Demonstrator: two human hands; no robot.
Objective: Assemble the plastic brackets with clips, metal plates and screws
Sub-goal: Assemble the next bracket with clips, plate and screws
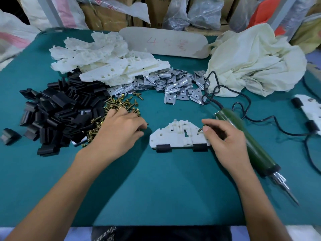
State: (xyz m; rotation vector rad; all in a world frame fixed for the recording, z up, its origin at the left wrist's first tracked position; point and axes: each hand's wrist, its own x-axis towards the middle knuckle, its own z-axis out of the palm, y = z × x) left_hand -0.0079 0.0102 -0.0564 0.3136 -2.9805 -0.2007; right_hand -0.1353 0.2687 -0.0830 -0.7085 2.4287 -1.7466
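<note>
Plastic bracket (166,136), white and flat, lies at the centre of the frame on a teal counter (165,188), with two black clips (163,148) already seated on its lower edge. At its right end the right hand (224,141) pinches a small screw (201,129) between narrow thumb and fingers (211,122), its tip aimed at the bracket. The left hand (119,129) rests left of the bracket on a pile of brass screws (121,103), fingers bent down; whether they hold one cannot be told. The step looks to be starting this screw in a hole, and it would go best if the screw stands straight in the hole before the driver meets it, with the other hand steadying the bracket so it does not slide. A green electric screwdriver (246,140) lies just right of the right hand, tip toward the lower right, its black cord (243,105) curling up the frame. At left sits a heap of black clips (57,112); in the upper left, a heap of white brackets (104,58); above centre, shiny metal plates (173,84). A crumpled cream cloth (257,61) fills the upper right, beside a card with red writing (166,42). Another bracket with clips (311,110) lies at the right edge. Cartons and plastic bags (107,16) crowd the top.
</note>
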